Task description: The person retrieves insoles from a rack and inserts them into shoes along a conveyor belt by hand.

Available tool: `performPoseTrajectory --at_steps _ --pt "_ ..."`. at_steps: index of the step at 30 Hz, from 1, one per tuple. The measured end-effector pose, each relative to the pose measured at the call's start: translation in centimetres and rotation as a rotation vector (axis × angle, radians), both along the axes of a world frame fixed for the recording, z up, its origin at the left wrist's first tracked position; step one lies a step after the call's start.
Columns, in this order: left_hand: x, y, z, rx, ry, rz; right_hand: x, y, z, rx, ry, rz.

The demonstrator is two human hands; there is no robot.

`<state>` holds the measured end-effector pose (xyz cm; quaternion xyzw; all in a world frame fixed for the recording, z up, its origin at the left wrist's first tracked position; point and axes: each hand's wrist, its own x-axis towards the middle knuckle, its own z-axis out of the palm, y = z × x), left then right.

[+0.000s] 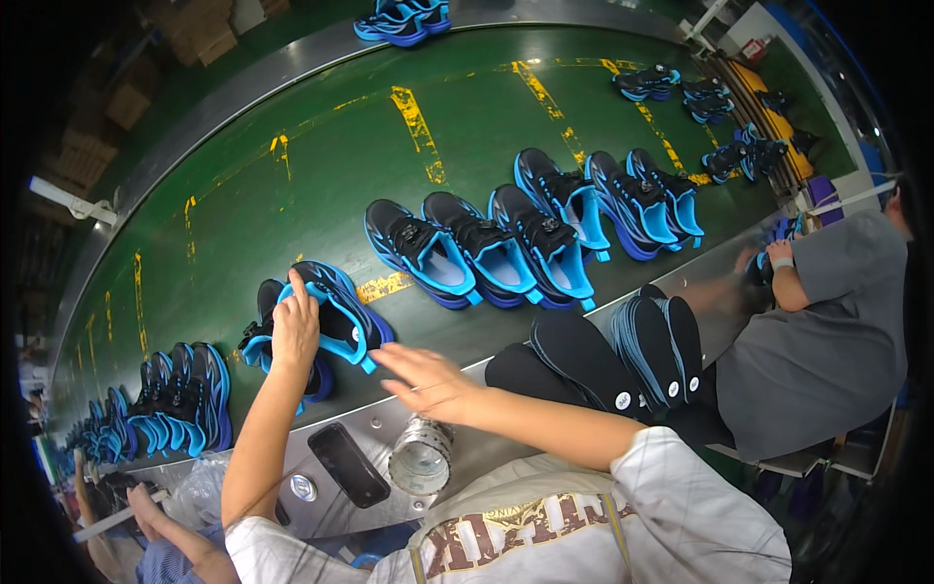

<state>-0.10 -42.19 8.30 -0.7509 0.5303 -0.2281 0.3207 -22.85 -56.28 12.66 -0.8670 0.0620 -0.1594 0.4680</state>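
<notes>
My left hand (296, 329) grips a black and blue sneaker (342, 310) along its side, index finger stretched toward the toe and the other fingers bent. Its thumb is hidden. The sneaker stands on the green belt with its blue-lined opening toward me. A second sneaker (260, 347) is beside it on the left, partly covered by my hand and forearm. Near the heel of the first sneaker, my right hand (425, 380) is open, palm down, with its fingers spread and nothing in them.
Sneakers (443, 248) stand in a row to the right; more (180, 399) are at left. Black insoles (584, 365) lie by my right arm. A phone (347, 464) and a clear roll-shaped container (420, 457) rest on the metal ledge. A co-worker in grey (817, 331) sits at right.
</notes>
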Motion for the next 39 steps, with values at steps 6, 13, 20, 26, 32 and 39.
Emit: performPoseTrajectory --at_steps 6,13,20,26,32,39 --pt "0.6 0.2 1.0 -0.012 0.356 -0.023 -16.2 -14.1 2.7 -0.329 0.353 -0.574" --pt "-0.6 -1.6 6.5 -1.084 1.517 0.366 -29.8 -16.7 0.2 -0.346 0.824 -0.585" --pt "-6.2 -8.7 1.4 -1.54 1.599 0.37 -26.5 -17.3 5.2 -0.395 0.467 -0.716" --pt "-7.3 -14.3 0.7 -0.961 1.177 0.337 -12.7 -17.3 10.5 -0.614 0.082 -0.5" --pt "-3.8 -14.2 -0.8 -1.112 1.556 0.62 -0.3 -11.9 6.7 -0.69 0.028 0.006" --pt "-6.7 -13.2 -1.5 -1.261 1.829 0.743 4.3 -8.2 -2.9 -0.764 0.35 0.113"
